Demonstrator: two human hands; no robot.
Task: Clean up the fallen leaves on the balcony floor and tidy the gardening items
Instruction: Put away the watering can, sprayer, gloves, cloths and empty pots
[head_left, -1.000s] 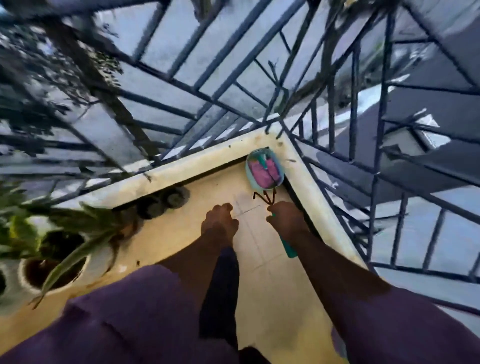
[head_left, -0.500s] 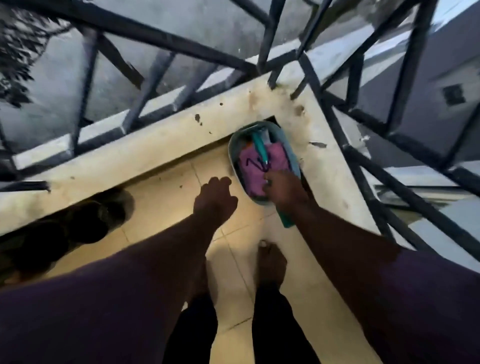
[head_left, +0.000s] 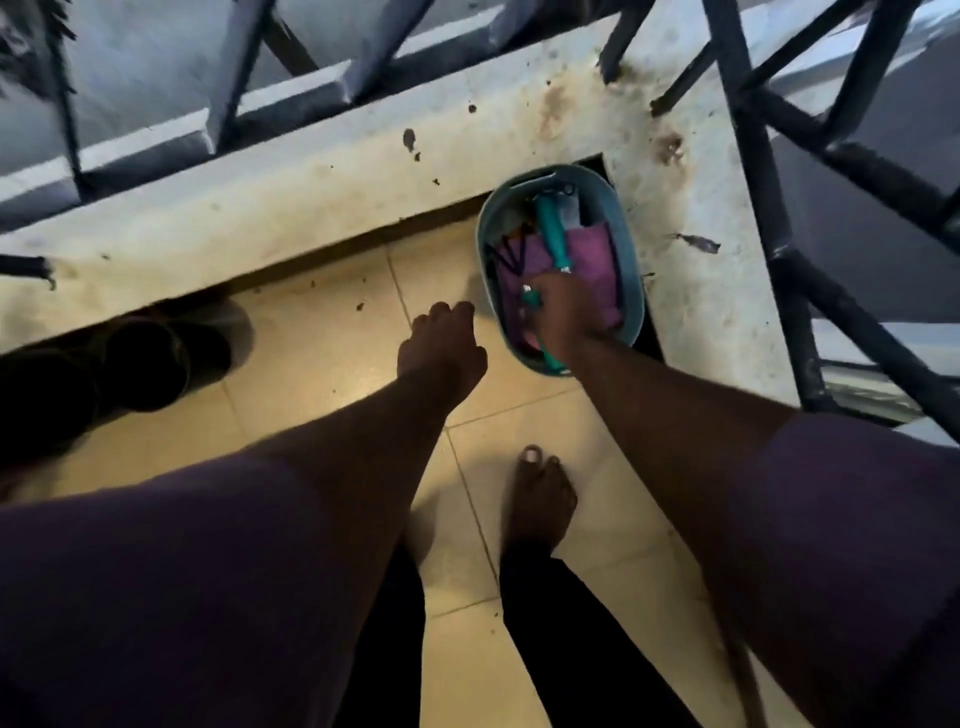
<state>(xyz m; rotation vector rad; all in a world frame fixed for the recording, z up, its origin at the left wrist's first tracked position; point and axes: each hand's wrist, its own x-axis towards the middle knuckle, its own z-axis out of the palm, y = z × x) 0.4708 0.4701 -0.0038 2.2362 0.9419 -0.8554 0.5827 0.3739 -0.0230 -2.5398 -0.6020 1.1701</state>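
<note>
The right hand (head_left: 563, 317) is reached down into a blue oval basket (head_left: 631, 291), its fingers curled round the teal handle of a hand rake (head_left: 531, 301); the handle's end is seen sticking out below the wrist, over the basket's near rim, and the dark tines are spread ahead and to the left of the knuckles, inside the basket. A second teal-handled tool (head_left: 553, 234) lies just beyond the fingers, resting lengthwise on a pink cloth (head_left: 595, 254) that fills the basket's bottom. Whether the rake's tines touch the cloth cannot be told.

The left hand (head_left: 441, 348) is held just left of the basket, apart from it, over the floor (head_left: 322, 353); its fingers are loosely curled and nothing is gripped in it.

The basket is set in the floor's corner, against a stained concrete ledge (head_left: 311, 182) that runs beyond both hands and turns down the right side. A dark metal railing (head_left: 753, 130) rises from that ledge. Small dark bits of debris (head_left: 359, 306) are scattered on the tiles to the left of the left hand, and dark round pots (head_left: 150, 364) stand further left under the ledge. A bare foot (head_left: 540, 499) is planted on the tiles nearer than the hands.
</note>
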